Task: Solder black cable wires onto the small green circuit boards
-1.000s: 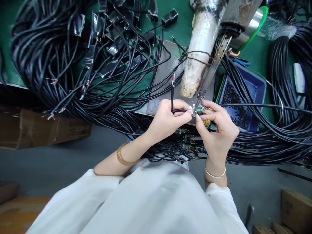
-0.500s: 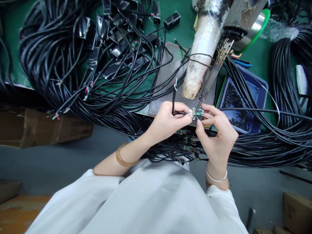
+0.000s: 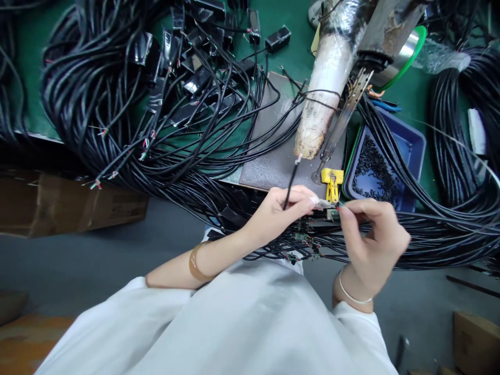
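Note:
My left hand (image 3: 287, 208) is closed on a black cable (image 3: 291, 182), whose stripped end points up past my fingers. From its fingertips a small whitish connector (image 3: 323, 204) sticks out to the right. My right hand (image 3: 371, 229) pinches with thumb and forefinger just right of that connector, beside tiny red and green wire bits (image 3: 338, 206); what lies between the fingertips is too small to make out. Right behind the connector stands a yellow clip (image 3: 332, 182). The soldering iron (image 3: 339, 125) hangs above, pointing down at the grey plate (image 3: 269, 164).
Black cables with taped ends (image 3: 195, 78) pile up at the left. A blue tray (image 3: 420, 156) of small black pieces sits at right, near coiled cables (image 3: 449, 114). Small circuit boards (image 3: 300, 237) line the table's front edge. A solder spool (image 3: 406, 52) stands behind the iron.
Both hands have come away from the iron's tip, toward me and right. The green circuit board between them is no longer at the tip. The yellow clip is now uncovered.

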The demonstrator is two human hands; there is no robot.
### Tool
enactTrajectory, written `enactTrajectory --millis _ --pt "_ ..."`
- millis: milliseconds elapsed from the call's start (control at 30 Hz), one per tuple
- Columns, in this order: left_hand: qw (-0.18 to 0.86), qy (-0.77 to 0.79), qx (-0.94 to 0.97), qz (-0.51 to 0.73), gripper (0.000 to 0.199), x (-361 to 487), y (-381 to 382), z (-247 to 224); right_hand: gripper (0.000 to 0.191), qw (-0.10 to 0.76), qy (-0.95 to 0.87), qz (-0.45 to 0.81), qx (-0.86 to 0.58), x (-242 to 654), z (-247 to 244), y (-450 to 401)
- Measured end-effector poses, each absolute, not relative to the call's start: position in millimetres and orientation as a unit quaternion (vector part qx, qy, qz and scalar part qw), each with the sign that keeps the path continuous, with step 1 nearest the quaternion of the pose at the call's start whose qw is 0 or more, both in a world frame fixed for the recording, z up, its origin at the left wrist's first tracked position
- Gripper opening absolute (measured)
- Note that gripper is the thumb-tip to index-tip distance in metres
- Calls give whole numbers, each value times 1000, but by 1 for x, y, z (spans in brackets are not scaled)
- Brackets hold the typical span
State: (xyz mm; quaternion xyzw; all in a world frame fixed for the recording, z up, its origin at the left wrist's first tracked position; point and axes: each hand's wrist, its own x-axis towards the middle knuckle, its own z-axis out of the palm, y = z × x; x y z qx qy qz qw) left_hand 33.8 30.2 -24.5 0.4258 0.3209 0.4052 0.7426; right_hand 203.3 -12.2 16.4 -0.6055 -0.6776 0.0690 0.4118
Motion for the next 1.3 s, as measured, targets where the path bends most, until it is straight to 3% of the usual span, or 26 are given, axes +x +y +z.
enactTrajectory --millis 67,200,333,500,967,1167,1300 --pt "797 265 345 418 18 36 23 -25 13 453 -648 117 -602 210 27 -19" --pt "872 178 214 403 29 35 17 -17 14 460 -633 209 -586 222 36 -23" --pt "886 189 216 365 47 30 22 -17 14 442 -621 252 -596 225 29 -15" --pt "826 271 290 399 19 21 27 -37 15 457 -596 257 -609 216 22 -6" --pt "635 324 509 483 8 22 37 -31 16 443 -608 196 -629 190 17 10" --pt "482 359 609 517 11 24 28 -37 17 439 -613 182 -631 190 15 10" --pt "490 340 621 509 10 28 20 -35 17 437 -608 181 -638 188 12 13"
